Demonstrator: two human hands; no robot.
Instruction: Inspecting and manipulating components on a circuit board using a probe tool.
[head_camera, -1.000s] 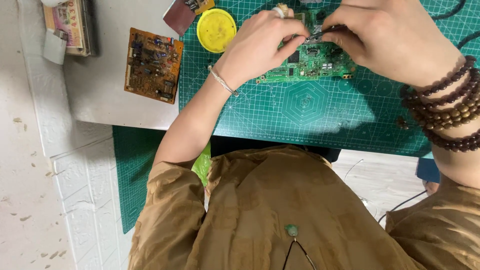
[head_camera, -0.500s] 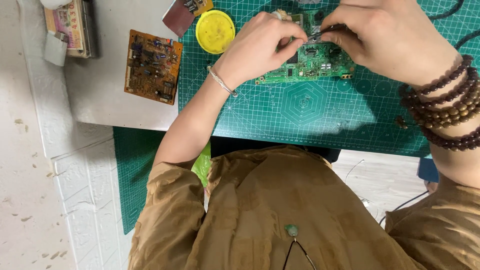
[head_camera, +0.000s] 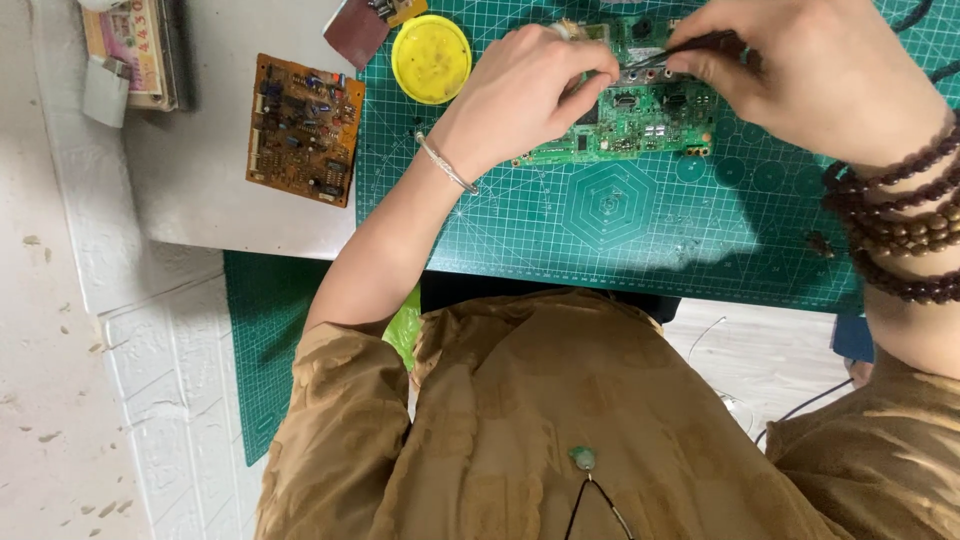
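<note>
A green circuit board (head_camera: 640, 125) lies on the green cutting mat (head_camera: 620, 220) near the table's far side. My left hand (head_camera: 525, 95) rests on the board's left end with its fingers curled, pinching the board's edge. My right hand (head_camera: 815, 75) hovers over the board's top right and grips a thin dark tool (head_camera: 680, 52) whose tip points left at the board. A silver bangle circles my left wrist and dark bead strings wrap my right wrist.
A brown circuit board (head_camera: 303, 130) lies on the grey tabletop left of the mat. A round yellow tin (head_camera: 431, 58) sits at the mat's top left, beside a dark red pad (head_camera: 357, 32). A stack of books (head_camera: 135, 50) is far left.
Both hands stay on the green board; the view has shifted slightly and the hands sit a little higher in frame. The tool tip remains at the board's top edge.
</note>
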